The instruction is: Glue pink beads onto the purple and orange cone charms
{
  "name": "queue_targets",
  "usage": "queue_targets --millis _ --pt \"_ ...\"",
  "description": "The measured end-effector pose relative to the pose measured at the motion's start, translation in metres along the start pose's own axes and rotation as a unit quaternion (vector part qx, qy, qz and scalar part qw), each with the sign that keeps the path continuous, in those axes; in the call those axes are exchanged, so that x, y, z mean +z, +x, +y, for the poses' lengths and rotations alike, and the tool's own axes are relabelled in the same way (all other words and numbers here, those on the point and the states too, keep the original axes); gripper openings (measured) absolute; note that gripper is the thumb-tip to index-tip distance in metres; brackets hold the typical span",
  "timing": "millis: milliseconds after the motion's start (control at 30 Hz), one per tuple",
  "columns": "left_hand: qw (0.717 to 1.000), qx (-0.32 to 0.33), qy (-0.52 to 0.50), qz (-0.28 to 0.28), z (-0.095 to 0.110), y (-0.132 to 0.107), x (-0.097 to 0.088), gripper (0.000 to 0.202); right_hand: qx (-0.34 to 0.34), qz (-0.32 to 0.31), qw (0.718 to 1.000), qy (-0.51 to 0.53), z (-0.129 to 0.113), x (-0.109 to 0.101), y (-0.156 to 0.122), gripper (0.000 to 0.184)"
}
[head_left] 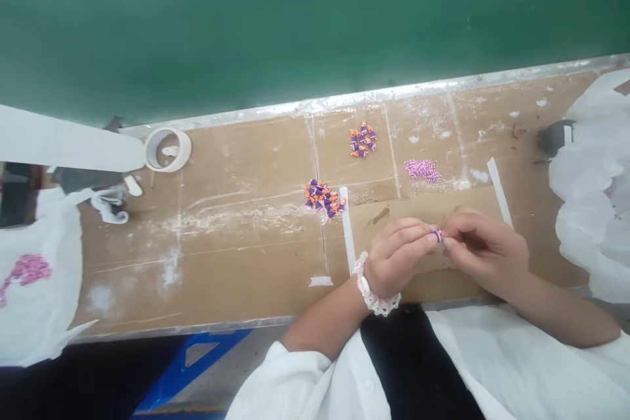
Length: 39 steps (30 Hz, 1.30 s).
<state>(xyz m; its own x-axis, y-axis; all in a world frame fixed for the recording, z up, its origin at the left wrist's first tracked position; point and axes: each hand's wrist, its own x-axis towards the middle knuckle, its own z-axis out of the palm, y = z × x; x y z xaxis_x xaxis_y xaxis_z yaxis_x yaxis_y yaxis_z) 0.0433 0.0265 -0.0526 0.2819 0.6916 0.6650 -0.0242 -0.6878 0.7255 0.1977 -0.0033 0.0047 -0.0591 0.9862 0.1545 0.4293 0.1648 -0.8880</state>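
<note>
My left hand [398, 257] and my right hand [485, 251] meet above a cardboard sheet [418, 216]. Their fingertips pinch a tiny pink and purple piece [437, 235] between them, and its exact shape is too small to make out. A frilly white scrunchie [369, 285] circles my left wrist. Left of my hands lies a pile of purple and orange pieces [322, 198]. A second such pile [363, 140] sits farther back, and a heap of small pink beads [422, 170] lies behind my right hand.
The brown, scuffed bench top [236, 256] has a metal back edge [374, 95] and strips of white tape [348, 230]. A roll of masking tape [167, 149] sits at the back left. White plastic bags [593, 177] bulge at the right, and a green surface [295, 20] lies beyond.
</note>
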Motion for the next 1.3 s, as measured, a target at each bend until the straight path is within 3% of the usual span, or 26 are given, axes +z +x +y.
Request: queue_targets --millis 67,133,233,333,433,500,600,667,800,900,1100,1300 --pt "0.997 -0.080 -0.024 0.004 -0.002 0.002 0.001 0.023 0.021 0.014 1.000 0.001 0.005 -0.001 0.000 0.011" --pt "0.974 -0.214 -0.068 0.031 -0.008 0.009 0.000 0.015 0.047 0.042 0.998 -0.010 0.012 -0.003 0.001 0.009" --pt "0.886 -0.416 -0.175 0.110 -0.028 0.031 -0.008 0.016 0.070 0.080 0.994 -0.028 0.021 -0.006 0.002 0.010" --pt "0.811 -0.506 -0.227 0.188 -0.056 0.060 -0.019 0.022 0.046 0.087 0.995 -0.027 0.024 -0.008 0.002 0.006" --pt "0.806 -0.512 -0.226 0.193 -0.076 0.081 -0.027 0.029 0.018 0.076 0.996 -0.039 0.024 -0.009 0.000 0.006" --pt "0.826 -0.507 -0.198 0.148 -0.081 0.085 -0.034 0.045 0.001 0.070 0.996 -0.057 0.024 -0.009 0.000 0.007" --pt "0.895 -0.446 0.012 0.004 -0.079 0.079 -0.056 0.047 -0.032 0.074 0.993 -0.084 0.025 -0.011 0.000 0.008" --pt "0.902 -0.384 0.178 -0.077 -0.073 0.072 -0.080 0.037 -0.049 0.078 0.991 -0.095 0.026 -0.012 0.001 0.003" --pt "0.872 -0.333 0.323 -0.158 -0.059 0.062 -0.132 0.023 -0.077 0.099 0.985 -0.116 0.026 -0.012 0.003 0.027" --pt "0.836 -0.293 0.387 -0.255 -0.056 0.061 -0.153 0.025 -0.110 0.108 0.978 -0.138 0.028 -0.011 0.004 0.031" --pt "0.767 -0.227 0.441 -0.407 -0.072 0.065 -0.152 0.026 -0.109 0.119 0.976 -0.143 0.033 -0.009 0.010 0.028" --pt "0.731 -0.205 0.479 -0.440 -0.081 0.069 -0.144 0.020 -0.111 0.120 0.977 -0.140 0.037 -0.006 0.012 0.028"
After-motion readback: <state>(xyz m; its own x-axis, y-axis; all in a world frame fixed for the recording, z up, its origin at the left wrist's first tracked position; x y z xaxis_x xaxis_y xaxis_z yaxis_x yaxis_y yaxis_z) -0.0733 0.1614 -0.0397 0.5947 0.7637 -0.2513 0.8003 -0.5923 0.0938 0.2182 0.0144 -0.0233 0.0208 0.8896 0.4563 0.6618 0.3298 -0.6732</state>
